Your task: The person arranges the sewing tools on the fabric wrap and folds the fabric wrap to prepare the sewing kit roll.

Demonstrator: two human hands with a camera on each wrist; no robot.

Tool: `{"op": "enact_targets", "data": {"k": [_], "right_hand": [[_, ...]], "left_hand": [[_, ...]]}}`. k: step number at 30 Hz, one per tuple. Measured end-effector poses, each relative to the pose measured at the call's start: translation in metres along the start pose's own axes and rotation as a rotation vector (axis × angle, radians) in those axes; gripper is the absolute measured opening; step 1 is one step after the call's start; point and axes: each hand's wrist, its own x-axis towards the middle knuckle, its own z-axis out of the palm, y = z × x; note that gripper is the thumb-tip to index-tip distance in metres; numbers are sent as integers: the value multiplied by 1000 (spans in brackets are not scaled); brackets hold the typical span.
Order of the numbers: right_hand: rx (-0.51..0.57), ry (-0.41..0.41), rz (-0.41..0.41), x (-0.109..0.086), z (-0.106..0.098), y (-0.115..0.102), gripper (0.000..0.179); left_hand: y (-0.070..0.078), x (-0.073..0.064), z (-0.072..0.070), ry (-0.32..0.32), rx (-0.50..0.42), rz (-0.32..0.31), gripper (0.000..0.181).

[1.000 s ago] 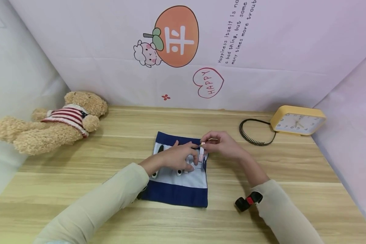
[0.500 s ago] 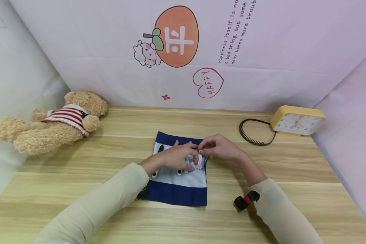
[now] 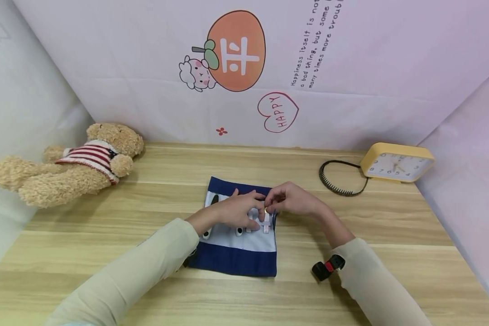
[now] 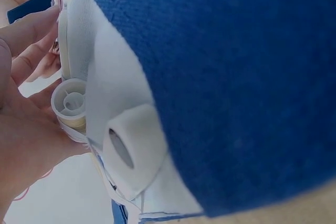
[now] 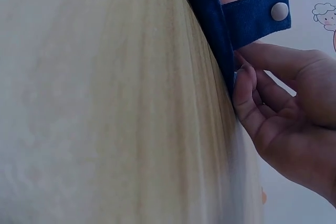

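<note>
A navy and pale-grey fabric roll-up case (image 3: pixel 232 265) lies unrolled on the table. Spread over its middle is my left hand (image 3: pixel 238 211), its fingers loosely bent and touching the case. A white thread spool (image 4: pixel 70 100) sits by the base of its thumb in the left wrist view, beside a white piece with a dark oval opening (image 4: pixel 134 145). My right hand (image 3: pixel 295 199) pinches the upper end of a slim white-and-pink strip (image 3: pixel 266 229), which runs under a band at the case's right side. In the right wrist view its fingertips are partly hidden behind the case edge.
A teddy bear (image 3: pixel 81 167) in a striped shirt lies at the left. At the back right stand a yellow clock (image 3: pixel 397 163) and a black toothed headband (image 3: pixel 330 183). A navy strap (image 5: pixel 257 19) with a metal snap sticks out from the case's side.
My right hand has moved slightly left and toward me, sliding the strip down under the band, so its lower end now shows below. My left hand has stayed in place.
</note>
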Motion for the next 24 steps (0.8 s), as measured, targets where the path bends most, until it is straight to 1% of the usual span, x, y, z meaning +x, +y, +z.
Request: {"op": "enact_targets", "data": {"k": [8, 14, 16, 18, 21, 24], "right_hand": [[-17, -50, -19, 2, 0, -3, 10], [-38, -47, -25, 2, 0, -4, 10], [-45, -29, -29, 0, 1, -4, 11], [-58, 9, -36, -2, 1, -4, 13], [-83, 84, -39, -10, 2, -6, 16], [-94, 144, -36, -21, 2, -8, 17]], "left_hand": [[0, 0, 1, -4, 8, -11, 7], [0, -1, -1, -3, 10, -9, 7], [-1, -2, -4, 8, -3, -1, 8], [-2, -3, -7, 28, -12, 8, 11], [-5, -7, -13, 84, -23, 32, 15], [-12, -13, -19, 147, -16, 30, 18]]}}
